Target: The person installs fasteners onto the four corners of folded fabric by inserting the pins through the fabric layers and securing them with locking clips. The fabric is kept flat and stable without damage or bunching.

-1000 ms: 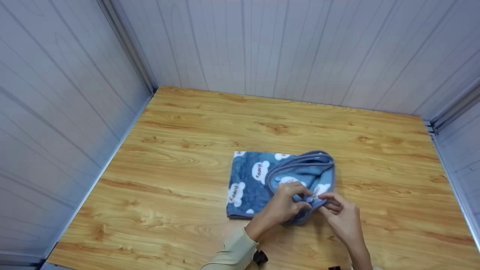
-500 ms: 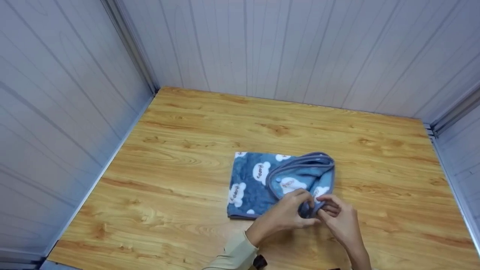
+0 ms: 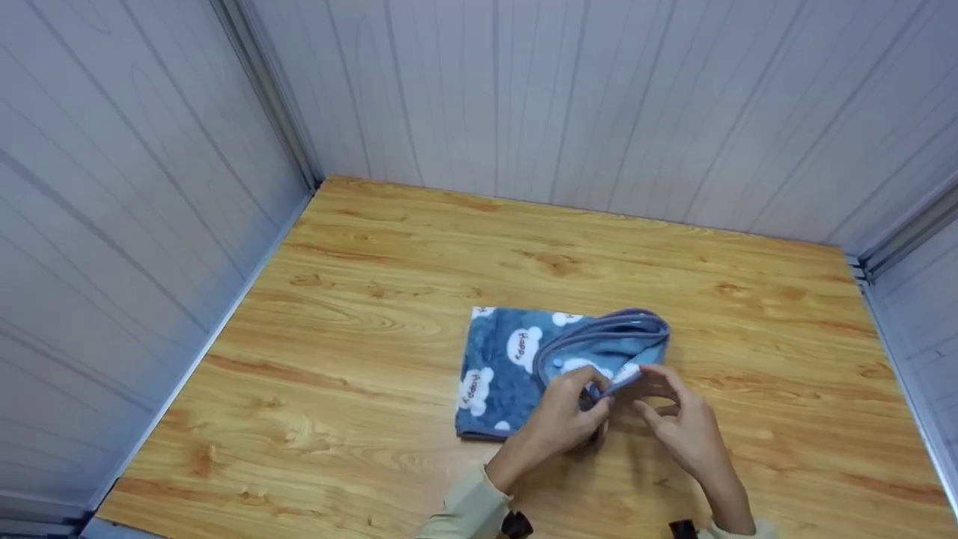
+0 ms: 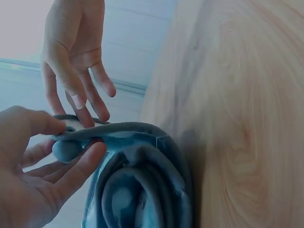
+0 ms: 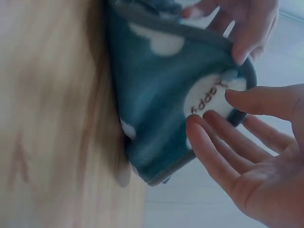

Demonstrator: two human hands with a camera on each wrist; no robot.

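A folded blue fleece blanket (image 3: 498, 382) with white clouds, the word "Happy" and grey-blue edging lies at the table's front middle. Its right part is rolled over in layers. My left hand (image 3: 557, 415) pinches the edge of a raised flap between thumb and fingers. Right by those fingers, the left wrist view has a round blue button (image 4: 66, 151). My right hand (image 3: 688, 427) is at the flap's right side, fingers loosely extended. In the right wrist view its fingertips (image 5: 197, 124) are at the printed cloud, seeming to touch the cloth lightly.
The wood-grain table (image 3: 374, 299) reaches back to a pale panelled wall (image 3: 524, 97). Another panelled wall (image 3: 112, 224) borders the left side, and a third (image 3: 928, 322) the right. Dark straps (image 3: 516, 524) show at the sleeves.
The near right corner of the blanket has been lifted and turned up, showing its underside. My left hand has shifted slightly left with the edge; my right fingers have loosened from their pinch.
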